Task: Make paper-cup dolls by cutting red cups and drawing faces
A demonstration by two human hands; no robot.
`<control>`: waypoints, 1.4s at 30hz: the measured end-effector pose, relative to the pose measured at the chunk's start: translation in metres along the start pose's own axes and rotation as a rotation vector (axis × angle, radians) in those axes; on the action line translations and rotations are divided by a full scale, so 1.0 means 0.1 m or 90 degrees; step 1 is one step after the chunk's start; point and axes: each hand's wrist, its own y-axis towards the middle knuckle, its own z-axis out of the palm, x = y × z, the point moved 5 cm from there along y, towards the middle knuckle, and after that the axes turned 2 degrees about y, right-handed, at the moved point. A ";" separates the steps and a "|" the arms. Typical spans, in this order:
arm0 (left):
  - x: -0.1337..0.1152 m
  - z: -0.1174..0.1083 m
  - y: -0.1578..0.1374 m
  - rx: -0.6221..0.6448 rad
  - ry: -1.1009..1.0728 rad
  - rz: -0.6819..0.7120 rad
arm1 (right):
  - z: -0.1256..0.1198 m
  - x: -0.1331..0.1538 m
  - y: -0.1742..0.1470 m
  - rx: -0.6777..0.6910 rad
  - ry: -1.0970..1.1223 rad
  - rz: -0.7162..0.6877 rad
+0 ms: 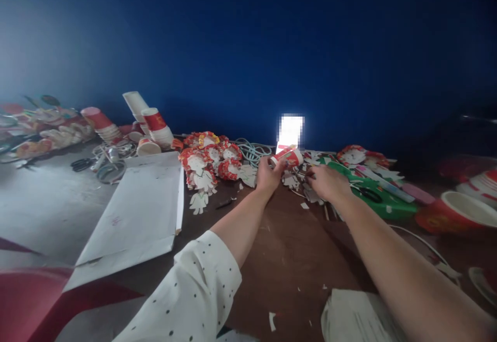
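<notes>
A red and white paper cup (pixel 294 158) lies tilted on its side in my left hand (pixel 268 175), whose fingers wrap round it above the brown table. Just to its right is my right hand (pixel 328 182), with its fingers pinched together beside small paper scraps. A thin dark thing shows at those fingertips, too small to name. White paper doll cut-outs (pixel 199 203) and several red-frilled paper figures (pixel 196 159) lie left of my hands. A bright, pixelated screen (pixel 290 129) stands behind the cup.
A long white box lid (pixel 132 212) lies on the left, with stacked paper cups (pixel 157 127) behind it. To the right are a green tray (pixel 382 204) holding black-handled scissors (pixel 367 194) and a large red paper cup (pixel 462 212). A blue wall rises behind.
</notes>
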 end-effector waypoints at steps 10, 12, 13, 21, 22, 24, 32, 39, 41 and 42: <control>-0.18 -0.14 -0.11 0.003 0.132 0.064 | -0.07 -0.59 -0.07 -0.370 0.212 0.152; -0.25 -0.17 -0.15 -0.030 0.161 0.096 | 0.00 -0.59 -0.07 -0.343 0.228 0.138; -0.28 -0.19 -0.16 -0.053 0.181 0.109 | 0.03 -0.57 -0.07 -0.330 0.236 0.128; -0.51 -0.83 -0.10 -0.196 0.333 0.194 | 0.02 -0.44 -0.10 -0.312 0.270 0.088; -0.55 -1.02 -0.09 -0.245 0.375 0.177 | 0.02 -0.45 -0.10 -0.308 0.271 0.092; -0.59 -1.39 -0.06 -0.326 0.459 0.108 | 0.03 -0.45 -0.10 -0.302 0.274 0.094; -0.12 -2.16 -0.07 -0.373 0.562 -0.170 | 0.11 -0.42 -0.09 -0.245 0.265 0.092; -0.01 -2.23 -0.02 -0.378 0.488 -0.236 | 0.16 -0.43 -0.07 -0.232 0.246 0.076; -0.04 -2.24 -0.03 -0.397 0.487 -0.228 | 0.17 -0.42 -0.06 -0.234 0.246 0.060; -0.05 -2.25 -0.03 -0.412 0.493 -0.217 | 0.18 -0.42 -0.06 -0.234 0.247 0.057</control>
